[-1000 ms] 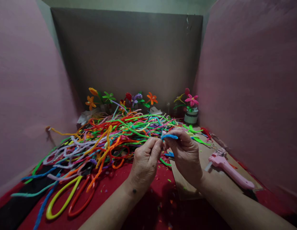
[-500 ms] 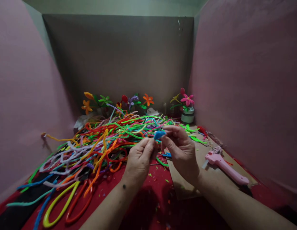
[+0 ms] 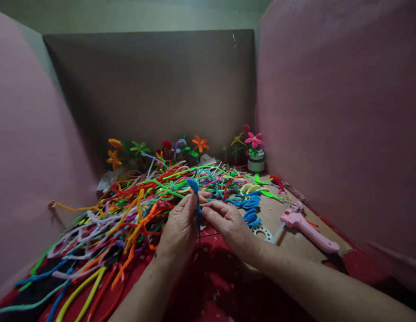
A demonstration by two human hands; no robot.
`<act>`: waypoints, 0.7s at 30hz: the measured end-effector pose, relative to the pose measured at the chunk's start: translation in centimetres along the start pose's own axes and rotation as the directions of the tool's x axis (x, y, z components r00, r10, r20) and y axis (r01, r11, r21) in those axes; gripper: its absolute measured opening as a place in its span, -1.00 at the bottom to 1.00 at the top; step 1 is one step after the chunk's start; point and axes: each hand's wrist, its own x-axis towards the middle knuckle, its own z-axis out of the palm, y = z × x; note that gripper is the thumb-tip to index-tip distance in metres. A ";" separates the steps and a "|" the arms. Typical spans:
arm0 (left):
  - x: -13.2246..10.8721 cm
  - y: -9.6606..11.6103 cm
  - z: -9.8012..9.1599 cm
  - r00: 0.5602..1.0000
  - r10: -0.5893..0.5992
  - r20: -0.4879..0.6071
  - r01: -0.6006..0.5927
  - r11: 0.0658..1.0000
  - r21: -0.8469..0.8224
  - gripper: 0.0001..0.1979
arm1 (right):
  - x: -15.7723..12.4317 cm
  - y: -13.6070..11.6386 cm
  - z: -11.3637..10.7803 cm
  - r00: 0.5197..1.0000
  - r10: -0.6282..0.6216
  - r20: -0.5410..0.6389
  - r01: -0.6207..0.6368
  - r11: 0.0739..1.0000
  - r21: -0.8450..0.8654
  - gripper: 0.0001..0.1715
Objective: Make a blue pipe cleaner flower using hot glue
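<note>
A blue pipe-cleaner petal [image 3: 193, 185] stands upright above my fingers, its narrow blue tail hanging below them. My left hand [image 3: 185, 219] pinches it between thumb and fingers. Close against its right side, my right hand [image 3: 226, 221] has thumb and fingertips pressed together; whatever they grip is too small to make out. A thin dark wire stem shows beneath the blue tail. More blue pipe-cleaner pieces [image 3: 250, 203] lie just beyond my right hand on a brown board [image 3: 295, 239].
A tangled heap of coloured pipe cleaners [image 3: 127, 214] covers the left and middle. Pipe-cleaner flowers [image 3: 200, 143] stand at the back, one pink flower by a pale green jar [image 3: 256, 161]. A pink glue gun [image 3: 308, 228] and a white perforated ring [image 3: 261, 232] lie right.
The blue petal has turned upright in my left hand, and my right hand has come lower beside it. The view has shifted right, uncovering the blue pieces and the ring on the board.
</note>
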 end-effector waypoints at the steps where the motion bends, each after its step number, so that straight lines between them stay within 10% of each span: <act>1: -0.1 -0.2 0.1 0.999 -0.032 -0.002 0.032 0.999 -0.025 -0.77 | 0.0 0.0 0.0 1.000 -0.007 0.019 0.007 0.999 0.033 -0.78; 21: -0.7 -0.4 0.4 0.994 -0.026 0.106 0.032 0.998 -0.059 -0.81 | -0.9 -0.6 0.1 0.954 -0.296 -0.054 0.272 0.926 -0.261 -0.77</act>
